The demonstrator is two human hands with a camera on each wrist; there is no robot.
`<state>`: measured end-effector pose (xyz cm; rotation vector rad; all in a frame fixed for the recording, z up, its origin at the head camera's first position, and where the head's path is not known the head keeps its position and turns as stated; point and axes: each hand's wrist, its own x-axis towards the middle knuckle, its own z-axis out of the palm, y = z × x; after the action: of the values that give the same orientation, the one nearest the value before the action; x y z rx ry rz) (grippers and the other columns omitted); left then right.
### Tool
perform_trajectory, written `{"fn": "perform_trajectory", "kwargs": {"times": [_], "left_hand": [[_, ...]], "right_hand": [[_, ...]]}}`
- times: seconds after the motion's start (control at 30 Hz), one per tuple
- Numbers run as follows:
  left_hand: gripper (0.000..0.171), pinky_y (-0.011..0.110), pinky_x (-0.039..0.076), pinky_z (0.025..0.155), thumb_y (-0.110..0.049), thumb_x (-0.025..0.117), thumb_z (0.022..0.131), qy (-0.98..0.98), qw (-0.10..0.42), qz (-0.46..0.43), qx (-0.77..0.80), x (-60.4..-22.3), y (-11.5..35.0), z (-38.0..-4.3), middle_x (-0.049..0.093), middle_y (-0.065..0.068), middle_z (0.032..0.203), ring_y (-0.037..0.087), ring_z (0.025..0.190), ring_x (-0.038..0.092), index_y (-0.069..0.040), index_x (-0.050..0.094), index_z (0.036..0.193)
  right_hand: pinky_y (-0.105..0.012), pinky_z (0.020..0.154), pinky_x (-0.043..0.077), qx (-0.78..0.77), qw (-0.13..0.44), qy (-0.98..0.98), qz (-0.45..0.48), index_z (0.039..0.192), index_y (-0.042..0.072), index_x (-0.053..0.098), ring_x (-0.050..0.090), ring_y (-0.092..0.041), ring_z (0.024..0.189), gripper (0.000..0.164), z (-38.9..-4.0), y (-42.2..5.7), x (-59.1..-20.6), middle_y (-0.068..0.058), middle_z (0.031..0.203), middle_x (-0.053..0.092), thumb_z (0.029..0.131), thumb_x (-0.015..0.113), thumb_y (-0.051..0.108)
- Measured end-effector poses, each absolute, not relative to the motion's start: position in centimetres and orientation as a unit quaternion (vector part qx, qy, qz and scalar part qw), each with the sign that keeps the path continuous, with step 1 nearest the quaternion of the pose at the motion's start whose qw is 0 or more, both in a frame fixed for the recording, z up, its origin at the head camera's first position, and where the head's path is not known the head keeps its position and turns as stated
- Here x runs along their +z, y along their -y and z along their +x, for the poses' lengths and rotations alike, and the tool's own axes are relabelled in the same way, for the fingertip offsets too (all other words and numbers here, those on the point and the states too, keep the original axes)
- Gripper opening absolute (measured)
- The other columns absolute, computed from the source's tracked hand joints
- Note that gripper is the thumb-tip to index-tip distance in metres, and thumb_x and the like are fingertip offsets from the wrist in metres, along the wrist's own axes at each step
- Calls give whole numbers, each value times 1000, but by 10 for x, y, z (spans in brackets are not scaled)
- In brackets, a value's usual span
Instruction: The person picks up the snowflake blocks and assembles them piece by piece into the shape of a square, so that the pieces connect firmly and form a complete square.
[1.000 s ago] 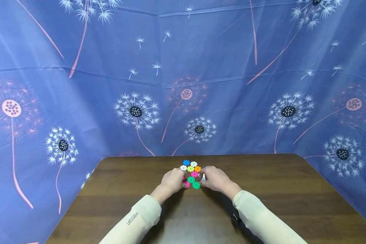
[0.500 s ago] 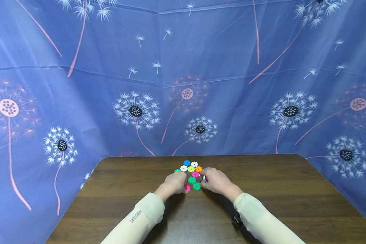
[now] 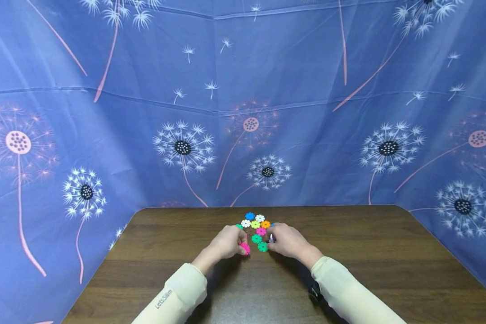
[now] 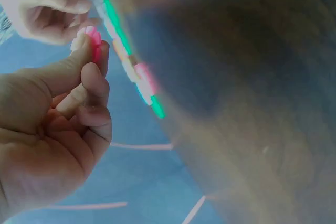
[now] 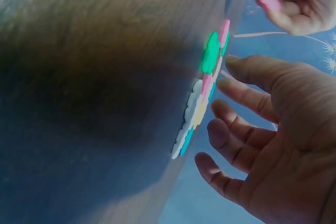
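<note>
My left hand (image 3: 226, 242) pinches a pink flower-shaped plastic disc (image 3: 245, 249) between thumb and fingertips. In the left wrist view that pink disc (image 4: 94, 41) stands up from the fingertips, raised off the tabletop. My right hand (image 3: 287, 239) is at the right side of a cluster of similar discs, its fingers loosely bent and apart. Nothing lies between them in the right wrist view, where the thumb (image 5: 257, 72) and fingers stand beside the row of discs. Nearest to that hand are a green disc (image 3: 263, 246) and a white one (image 3: 272, 238), partly hidden by the fingers.
Several more discs lie flat on the brown wooden table (image 3: 348, 279): blue (image 3: 249, 216), white (image 3: 245, 223), yellow (image 3: 255, 224), orange (image 3: 265, 224), pink (image 3: 261, 231) and green (image 3: 256, 238). Behind the table's far edge hangs a blue dandelion-print cloth (image 3: 308, 112).
My left hand has drawn slightly left and toward me with the pink disc, which now shows more fully in its pinch. My right hand has stayed nearly still beside the cluster.
</note>
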<state>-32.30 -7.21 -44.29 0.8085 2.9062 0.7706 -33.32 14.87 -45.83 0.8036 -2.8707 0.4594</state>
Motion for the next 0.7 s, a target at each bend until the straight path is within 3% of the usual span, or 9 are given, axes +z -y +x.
{"fn": "perform_trajectory", "kwargs": {"times": [0.2, 0.4, 0.7], "left_hand": [[17, 24, 45, 55, -2, 82, 81, -910, -30, 262, 320, -424, 81, -317, 66, -7, 65, 3, 59, 51, -12, 71, 73], [10, 26, 44, 57, -8, 80, 86, -905, -71, 239, 344, -403, 80, -307, 66, -8, 70, 6, 62, 53, -13, 72, 81], [13, 28, 43, 55, -12, 81, 87, -910, -75, 219, 344, -398, 79, -301, 64, -10, 70, 8, 59, 51, -17, 70, 82]], "right_hand": [[-35, 58, 43, 149, 57, 952, 262, 83, 13, 69, 48, -15, 67, 16, -336, -143, -458, 0, 76, 54, 82, 84, 19], [-37, 59, 43, 146, 53, 954, 256, 79, 16, 65, 48, -14, 68, 25, -339, -141, -461, 4, 73, 50, 80, 87, 26], [-40, 61, 46, 142, 46, 961, 234, 80, 15, 65, 50, -15, 69, 30, -339, -136, -465, 4, 72, 51, 76, 89, 33]]}}
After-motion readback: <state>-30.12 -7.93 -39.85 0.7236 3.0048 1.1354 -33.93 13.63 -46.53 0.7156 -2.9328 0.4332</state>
